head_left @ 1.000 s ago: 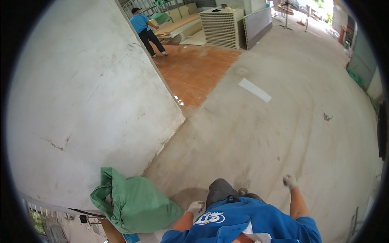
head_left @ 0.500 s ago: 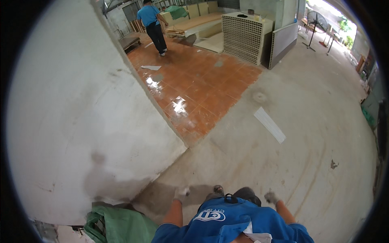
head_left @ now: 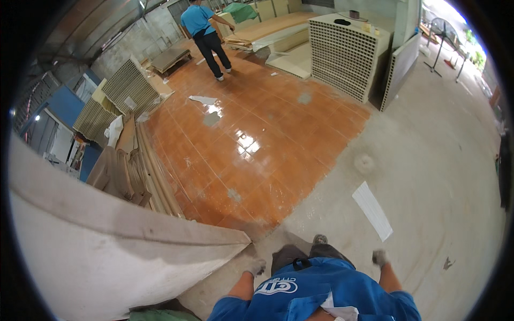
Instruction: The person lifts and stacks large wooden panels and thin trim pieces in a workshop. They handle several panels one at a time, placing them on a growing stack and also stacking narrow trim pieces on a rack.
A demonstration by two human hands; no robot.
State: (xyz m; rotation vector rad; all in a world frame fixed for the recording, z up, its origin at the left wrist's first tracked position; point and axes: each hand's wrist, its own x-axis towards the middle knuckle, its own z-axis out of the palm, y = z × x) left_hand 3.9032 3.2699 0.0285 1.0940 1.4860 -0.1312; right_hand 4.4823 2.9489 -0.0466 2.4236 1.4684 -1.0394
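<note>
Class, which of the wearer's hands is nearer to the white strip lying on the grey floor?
Right. The right hand is just below the white strip in the picture, not touching it; the left hand is farther off, lower and well to its left.

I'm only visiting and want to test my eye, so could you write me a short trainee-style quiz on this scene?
1. True or false: the co-worker stands on the orange tiles.
2. What lies on the grey floor just ahead of the right hand: (a) a green ladder, (b) a white strip or (c) a coiled hose?
3. In the picture, which hand appears closer to the pointed end of the white wall?

Key: 1. True. 2. b. 3. The left hand.
</note>
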